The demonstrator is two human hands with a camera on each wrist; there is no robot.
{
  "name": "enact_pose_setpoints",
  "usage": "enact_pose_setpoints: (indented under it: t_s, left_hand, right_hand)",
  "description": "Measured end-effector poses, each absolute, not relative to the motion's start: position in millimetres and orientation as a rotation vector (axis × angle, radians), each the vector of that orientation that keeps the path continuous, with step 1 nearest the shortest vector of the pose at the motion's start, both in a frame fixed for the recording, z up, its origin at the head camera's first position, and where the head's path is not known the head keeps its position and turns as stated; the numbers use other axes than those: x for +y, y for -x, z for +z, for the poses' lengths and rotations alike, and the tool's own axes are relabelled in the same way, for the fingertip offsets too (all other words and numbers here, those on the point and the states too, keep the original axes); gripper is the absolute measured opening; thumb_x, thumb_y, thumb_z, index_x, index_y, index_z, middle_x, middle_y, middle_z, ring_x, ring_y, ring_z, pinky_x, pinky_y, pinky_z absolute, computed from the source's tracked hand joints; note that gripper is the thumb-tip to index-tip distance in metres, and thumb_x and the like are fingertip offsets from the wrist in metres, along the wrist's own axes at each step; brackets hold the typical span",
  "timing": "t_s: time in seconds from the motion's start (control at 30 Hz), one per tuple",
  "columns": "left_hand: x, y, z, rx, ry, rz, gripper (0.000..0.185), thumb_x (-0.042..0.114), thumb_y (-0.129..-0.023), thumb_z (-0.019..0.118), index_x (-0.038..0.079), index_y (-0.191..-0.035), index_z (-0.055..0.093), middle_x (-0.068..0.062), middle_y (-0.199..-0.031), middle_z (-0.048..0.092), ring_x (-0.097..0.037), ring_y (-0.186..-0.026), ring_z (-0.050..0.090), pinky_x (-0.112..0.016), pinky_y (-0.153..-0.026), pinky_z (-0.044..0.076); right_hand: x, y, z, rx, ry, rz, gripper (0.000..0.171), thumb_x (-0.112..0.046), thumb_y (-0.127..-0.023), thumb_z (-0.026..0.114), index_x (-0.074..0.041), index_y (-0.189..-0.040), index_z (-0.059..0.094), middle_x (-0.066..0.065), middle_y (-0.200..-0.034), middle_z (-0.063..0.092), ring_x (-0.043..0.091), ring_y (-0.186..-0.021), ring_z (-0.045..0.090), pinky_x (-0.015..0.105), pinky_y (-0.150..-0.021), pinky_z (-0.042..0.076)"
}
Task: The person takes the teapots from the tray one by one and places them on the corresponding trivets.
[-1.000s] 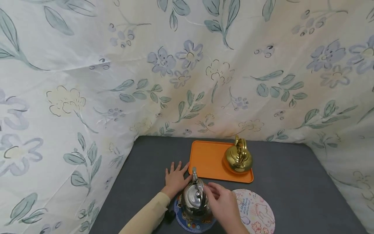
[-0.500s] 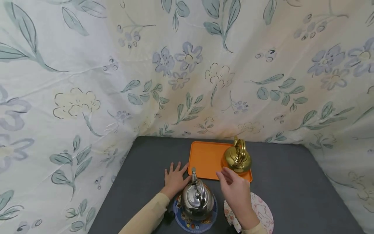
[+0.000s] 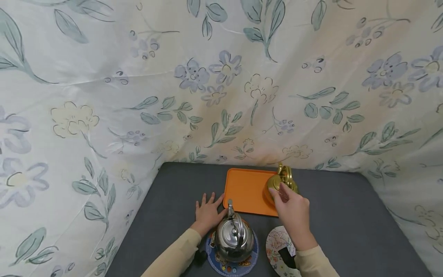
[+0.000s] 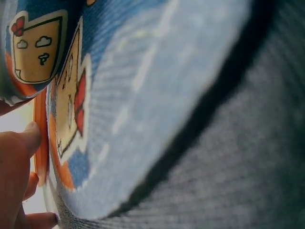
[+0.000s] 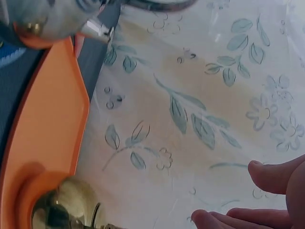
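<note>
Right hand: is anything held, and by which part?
Nothing: the right hand is by the gold kettle, and the right wrist view shows its thumb and fingers apart.

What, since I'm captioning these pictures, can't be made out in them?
Head view: the near side of the gold kettle, hidden by the right hand.
Head view: part of the pale mat, under the sleeve.
Left wrist view: most of the left hand, cut off by the left edge.
Right wrist view: part of the silver kettle, past the top edge.
</note>
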State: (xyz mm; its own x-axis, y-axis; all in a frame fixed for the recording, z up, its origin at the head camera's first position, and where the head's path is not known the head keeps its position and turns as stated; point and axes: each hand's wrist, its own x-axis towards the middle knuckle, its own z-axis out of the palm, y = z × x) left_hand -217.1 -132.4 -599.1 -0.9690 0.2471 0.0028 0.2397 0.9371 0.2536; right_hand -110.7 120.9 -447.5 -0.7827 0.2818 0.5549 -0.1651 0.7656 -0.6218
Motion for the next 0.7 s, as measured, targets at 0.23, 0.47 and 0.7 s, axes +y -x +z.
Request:
enact_pose_setpoints:
  t_s: [0.23, 0.47, 0.7]
  left_hand:
    - [-132.1, 216.5, -597.5, 3.061, -0.389, 0.409, 0.066, 0.067, -0.095, 0.053, 0.041, -0.154, 0.041, -0.007, -0.161, 0.039, -0.045, -0.151, 0.026, -0.072, -0.112, 0.026]
    - [-131.4, 219.0, -600.0, 3.051, -0.375, 0.405, 0.066, 0.066, -0.095, 0.054, 0.042, -0.155, 0.040, -0.007, -0.162, 0.037, -0.044, -0.151, 0.025, -0.073, -0.113, 0.025]
    - [-132.4, 220.4, -597.4, 3.059, -0.388, 0.405, 0.066, 0.066, -0.095, 0.054, 0.041, -0.154, 0.041, -0.007, -0.161, 0.039, -0.045, -0.151, 0.025, -0.073, -0.112, 0.026]
  right_hand:
    - [132.7, 121.8, -447.0, -2.277, 0.058, 0.829, 0.042, -0.019, -0.087, 0.082, 0.006, -0.119, 0.072, 0.025, -0.103, 0.075, 0.036, -0.071, 0.074, 0.053, -0.063, 0.059]
    - [142.2, 129.9, -444.2, -2.340, 0.169, 0.843, 0.052, -0.021, -0.090, 0.079, 0.010, -0.129, 0.064, 0.030, -0.112, 0.071, 0.041, -0.082, 0.074, 0.057, -0.072, 0.058]
    - [149.3, 136.4, -444.0, -2.371, 0.233, 0.867, 0.055, -0.023, -0.091, 0.077, 0.009, -0.133, 0.061, 0.030, -0.117, 0.070, 0.042, -0.087, 0.073, 0.059, -0.077, 0.057]
